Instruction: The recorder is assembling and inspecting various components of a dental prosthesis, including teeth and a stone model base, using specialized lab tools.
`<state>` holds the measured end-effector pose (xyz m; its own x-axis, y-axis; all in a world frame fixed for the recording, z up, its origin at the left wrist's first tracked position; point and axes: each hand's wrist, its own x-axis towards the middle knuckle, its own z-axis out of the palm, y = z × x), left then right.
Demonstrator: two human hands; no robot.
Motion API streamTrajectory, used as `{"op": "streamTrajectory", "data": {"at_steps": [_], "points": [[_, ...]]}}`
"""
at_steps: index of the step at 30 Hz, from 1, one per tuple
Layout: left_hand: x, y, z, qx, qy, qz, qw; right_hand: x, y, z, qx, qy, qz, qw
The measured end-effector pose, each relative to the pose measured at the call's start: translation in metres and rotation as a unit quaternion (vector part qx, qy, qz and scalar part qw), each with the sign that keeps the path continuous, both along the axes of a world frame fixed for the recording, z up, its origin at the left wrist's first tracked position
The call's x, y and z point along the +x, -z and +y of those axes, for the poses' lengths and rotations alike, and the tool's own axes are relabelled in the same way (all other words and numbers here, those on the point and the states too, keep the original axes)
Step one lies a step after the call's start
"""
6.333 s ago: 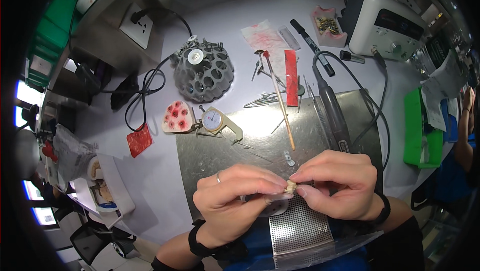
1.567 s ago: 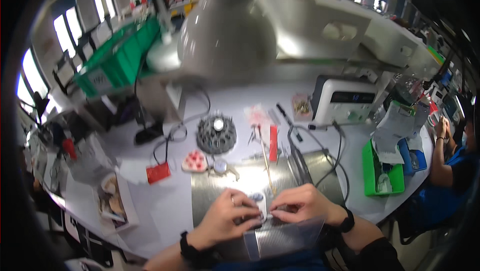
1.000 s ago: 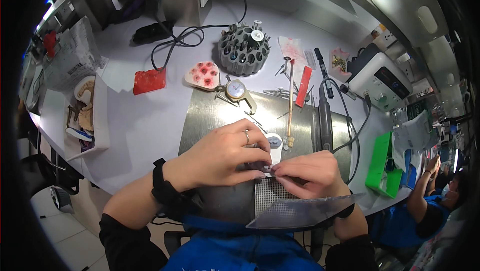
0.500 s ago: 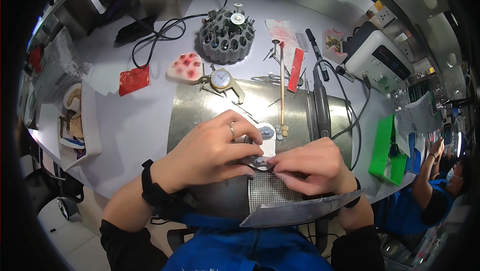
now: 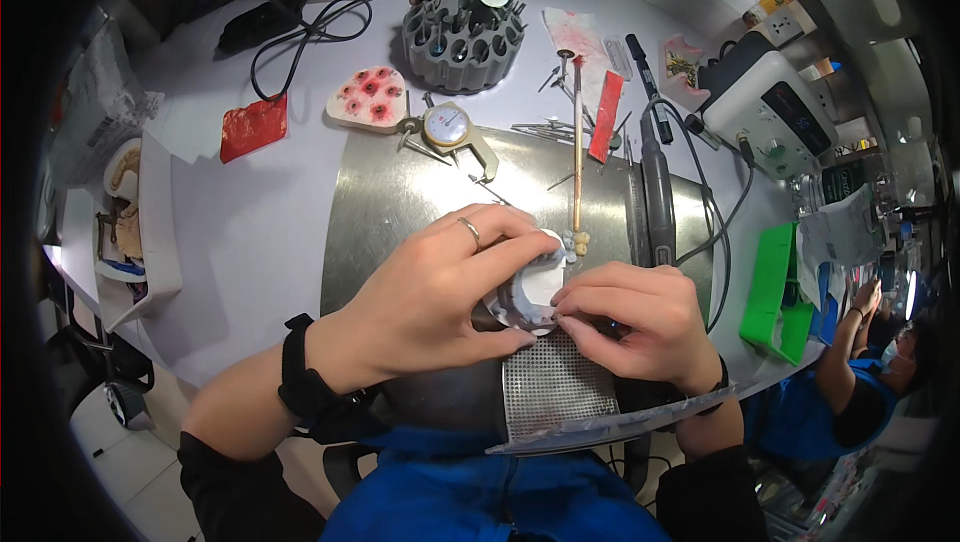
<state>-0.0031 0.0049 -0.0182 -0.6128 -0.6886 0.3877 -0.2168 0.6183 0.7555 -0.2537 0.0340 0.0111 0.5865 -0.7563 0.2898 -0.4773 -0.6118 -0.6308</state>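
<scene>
Metal plate point(image 5: 375, 202); left hand point(image 5: 430, 287) and right hand point(image 5: 640, 322) around a pale dental model point(image 5: 543, 285).
Clock centred on the model, over the plate's near part: the left hand, at nine, grips it between thumb and fingers; the right, at four, has thumb and fingertips drawn together at its edge, perhaps pinching something, I cannot tell. The model should be light, stiff, brittle, best taken by its base rim, clear of the teeth. Small tooth-shaped pieces point(image 5: 581, 242) lie at one, just beside it.
</scene>
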Motion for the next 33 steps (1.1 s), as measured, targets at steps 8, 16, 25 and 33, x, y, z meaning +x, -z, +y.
{"op": "streamTrajectory", "data": {"at_steps": [8, 16, 25, 33], "points": [[-0.002, -0.002, 0.007, 0.052, -0.003, 0.028, 0.998, -0.002, 0.0, 0.002, 0.03, -0.017, -0.02, 0.999], [-0.001, -0.002, 0.005, 0.044, 0.0, 0.012, 0.999, -0.008, -0.004, -0.003, 0.047, -0.02, -0.023, 0.998], [-0.003, -0.002, 0.005, 0.045, -0.002, 0.007, 0.999, -0.005, 0.006, 0.0, -0.011, -0.027, -0.021, 0.999], [-0.003, -0.001, 0.008, 0.036, -0.011, -0.002, 0.999, 0.003, -0.001, 0.012, -0.033, 0.016, 0.017, 0.999]]}}
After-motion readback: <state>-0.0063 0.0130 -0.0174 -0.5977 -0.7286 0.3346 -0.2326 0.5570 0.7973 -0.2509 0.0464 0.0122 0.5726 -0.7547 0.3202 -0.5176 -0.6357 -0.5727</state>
